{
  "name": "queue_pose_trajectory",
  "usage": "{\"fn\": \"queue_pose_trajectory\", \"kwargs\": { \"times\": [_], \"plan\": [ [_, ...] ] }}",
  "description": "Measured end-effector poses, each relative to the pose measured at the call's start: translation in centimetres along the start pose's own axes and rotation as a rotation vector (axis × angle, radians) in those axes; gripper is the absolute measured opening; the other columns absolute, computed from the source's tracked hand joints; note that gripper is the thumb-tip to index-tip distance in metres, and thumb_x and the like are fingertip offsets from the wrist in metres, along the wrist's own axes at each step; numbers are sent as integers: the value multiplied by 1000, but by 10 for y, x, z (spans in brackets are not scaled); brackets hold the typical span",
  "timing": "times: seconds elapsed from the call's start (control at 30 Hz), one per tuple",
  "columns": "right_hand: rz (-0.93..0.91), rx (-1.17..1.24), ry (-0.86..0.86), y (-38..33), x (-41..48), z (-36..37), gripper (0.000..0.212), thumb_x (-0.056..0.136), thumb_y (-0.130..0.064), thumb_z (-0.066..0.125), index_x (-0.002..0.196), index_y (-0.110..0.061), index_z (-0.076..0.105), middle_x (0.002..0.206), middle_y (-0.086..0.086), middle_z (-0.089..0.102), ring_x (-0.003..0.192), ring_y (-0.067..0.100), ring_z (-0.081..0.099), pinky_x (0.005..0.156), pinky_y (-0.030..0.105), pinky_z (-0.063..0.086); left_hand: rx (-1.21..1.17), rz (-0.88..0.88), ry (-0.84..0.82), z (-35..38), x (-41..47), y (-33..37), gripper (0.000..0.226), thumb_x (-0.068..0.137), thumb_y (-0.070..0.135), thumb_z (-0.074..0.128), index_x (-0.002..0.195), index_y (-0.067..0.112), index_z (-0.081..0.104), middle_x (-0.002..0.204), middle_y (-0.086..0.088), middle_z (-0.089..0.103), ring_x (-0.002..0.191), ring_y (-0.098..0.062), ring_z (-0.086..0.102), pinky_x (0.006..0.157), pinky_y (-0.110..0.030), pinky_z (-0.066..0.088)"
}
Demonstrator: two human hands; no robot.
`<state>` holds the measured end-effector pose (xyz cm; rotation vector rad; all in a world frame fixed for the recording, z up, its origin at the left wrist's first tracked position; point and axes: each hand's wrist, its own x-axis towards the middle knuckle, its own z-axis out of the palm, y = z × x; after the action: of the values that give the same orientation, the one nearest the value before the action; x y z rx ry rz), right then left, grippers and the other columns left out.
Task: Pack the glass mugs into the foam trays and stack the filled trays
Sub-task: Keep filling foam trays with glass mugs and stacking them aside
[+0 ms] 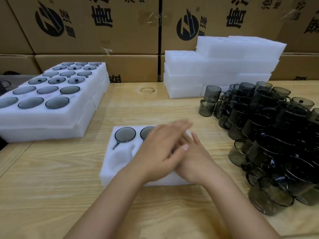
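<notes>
A white foam tray (110, 171) lies in the middle of the table. Two smoky glass mugs sit in its far pockets: one fully visible (125, 134) and one partly hidden (146, 131) by my left hand. A near-left pocket (120, 155) holds nothing. My left hand (160, 149) stretches flat over the tray, slightly blurred, and crosses above my right hand (195, 161), which rests flat on the tray's right part. Neither hand holds a mug. The tray's right pockets are covered by my hands.
A stack of filled trays (51, 121) stands at the left. Empty foam trays (215, 71) are piled at the back right. A heap of loose dark mugs (269, 135) covers the right side. Cardboard boxes (96, 28) wall off the back.
</notes>
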<state>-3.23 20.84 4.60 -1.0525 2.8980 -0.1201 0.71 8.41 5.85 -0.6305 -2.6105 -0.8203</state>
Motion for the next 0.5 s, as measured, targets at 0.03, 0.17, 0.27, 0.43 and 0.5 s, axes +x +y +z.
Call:
{"fn": "queue_pose_trajectory", "kwargs": {
  "times": [0.03, 0.17, 0.27, 0.43, 0.5],
  "plan": [
    [-12, -138, -44, 0, 0, 0, 71, 94, -49, 20, 147, -22, -19, 155, 0, -25, 142, 19, -24, 116, 44, -10, 115, -17, -95, 8, 4, 5, 62, 91, 48, 22, 146, 23, 35, 154, 6, 31, 144, -8, 20, 117, -34, 11],
    [4, -251, -144, -2, 2, -6, 76, 96, -48, 26, 146, -17, -22, 155, 5, -26, 142, 25, -24, 116, 48, -8, 191, -106, -244, 21, 11, 7, 67, 88, 45, 12, 149, 23, 28, 159, 10, 17, 146, -3, -2, 117, -25, -7],
    [7, -215, -114, -2, 4, -4, 77, 95, -49, 28, 146, -19, -21, 155, 3, -25, 142, 25, -23, 116, 47, -8, 177, -104, -261, 17, 10, 5, 67, 88, 43, 12, 151, 23, 25, 159, 11, 14, 145, -1, -5, 117, -25, -8],
    [27, -237, 11, -1, 2, 7, 79, 93, -50, 29, 147, -16, -18, 156, 4, -18, 143, 21, -18, 114, 47, -11, 274, -71, -141, 21, 3, 9, 71, 86, 46, 11, 145, 19, 39, 154, 5, 33, 146, -10, 16, 119, -28, 5],
    [59, -258, 69, -5, -2, 9, 74, 93, -48, 25, 148, -18, -14, 157, 2, -12, 144, 17, -15, 113, 47, -12, 379, 39, 48, 21, -4, 11, 65, 86, 43, 23, 129, 9, 59, 136, -6, 56, 132, -20, 46, 112, -36, 30]
  ]
}}
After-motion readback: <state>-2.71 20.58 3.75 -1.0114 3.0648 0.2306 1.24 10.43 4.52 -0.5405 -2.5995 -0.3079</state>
